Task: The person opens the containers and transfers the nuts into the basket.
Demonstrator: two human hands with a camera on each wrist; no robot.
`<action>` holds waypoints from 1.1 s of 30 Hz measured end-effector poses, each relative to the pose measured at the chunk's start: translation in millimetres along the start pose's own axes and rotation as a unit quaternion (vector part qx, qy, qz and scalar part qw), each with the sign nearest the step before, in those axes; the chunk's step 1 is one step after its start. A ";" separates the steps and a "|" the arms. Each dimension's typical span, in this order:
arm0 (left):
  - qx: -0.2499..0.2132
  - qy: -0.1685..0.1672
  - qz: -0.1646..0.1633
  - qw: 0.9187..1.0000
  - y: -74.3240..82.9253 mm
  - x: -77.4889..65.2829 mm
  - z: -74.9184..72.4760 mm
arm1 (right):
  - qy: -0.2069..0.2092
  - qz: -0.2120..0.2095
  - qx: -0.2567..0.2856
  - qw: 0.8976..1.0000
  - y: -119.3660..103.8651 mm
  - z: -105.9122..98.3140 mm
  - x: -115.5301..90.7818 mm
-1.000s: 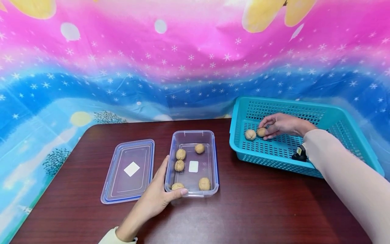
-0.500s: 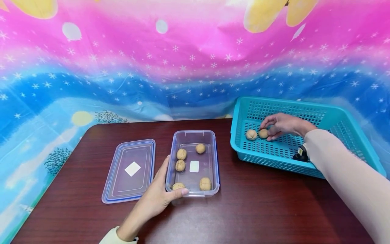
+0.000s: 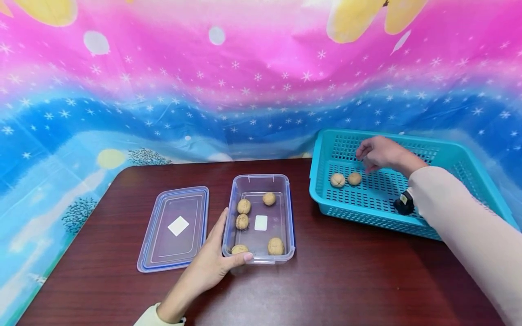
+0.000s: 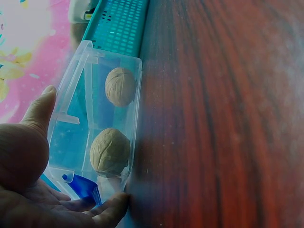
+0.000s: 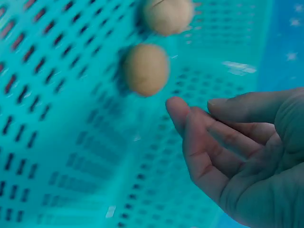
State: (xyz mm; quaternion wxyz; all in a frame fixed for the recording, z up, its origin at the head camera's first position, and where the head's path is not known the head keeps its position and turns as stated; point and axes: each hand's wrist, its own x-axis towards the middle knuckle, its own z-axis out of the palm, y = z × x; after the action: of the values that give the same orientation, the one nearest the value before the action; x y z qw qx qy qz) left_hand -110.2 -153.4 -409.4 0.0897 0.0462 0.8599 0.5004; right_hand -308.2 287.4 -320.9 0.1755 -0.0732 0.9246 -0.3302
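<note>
My left hand (image 3: pixel 212 261) grips the near left corner of a clear plastic food container (image 3: pixel 291 226), thumb at the front rim and fingers along the left side. Several walnuts lie inside it, among them one near the front right (image 3: pixel 275 246); two show through the wall in the left wrist view, the nearer walnut (image 4: pixel 110 152) close to my fingers. Over the teal basket (image 3: pixel 375 222) hovers my right hand (image 3: pixel 380 154), fingers loosely bent and holding nothing. Two walnuts sit side by side on the basket floor, and the right-hand walnut (image 5: pixel 147 70) is closest to my fingertips.
A clear lid (image 3: pixel 163 244) with a blue seal and a white label lies left of the container. Everything stands on a dark red wooden table (image 3: pixel 326 285). A patterned cloth (image 3: pixel 261 90) hangs behind it.
My right hand has let go of the right-hand walnut in the basket and lifted up and back from it. My left hand stays on the container.
</note>
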 end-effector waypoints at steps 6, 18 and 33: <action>0.005 0.002 0.000 1.000 -0.8 1.1 0.5 | 0.029 -0.035 0.006 0.999 -36.4 -2.6 -13.1; 0.004 0.005 0.003 1.000 -1.2 0.5 0.3 | 0.004 -0.125 0.013 0.992 -104.3 29.7 -51.9; 0.003 0.001 0.004 1.000 -2.0 1.0 -0.6 | -0.102 -0.184 0.120 0.970 -131.4 99.2 -59.6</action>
State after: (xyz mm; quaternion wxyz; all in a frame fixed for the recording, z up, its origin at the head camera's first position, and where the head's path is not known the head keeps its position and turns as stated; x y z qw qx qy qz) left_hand -111.4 -154.7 -410.9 0.0863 0.0497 0.8612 0.4984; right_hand -213.4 143.0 -292.3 0.2123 -0.2534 0.8262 -0.4562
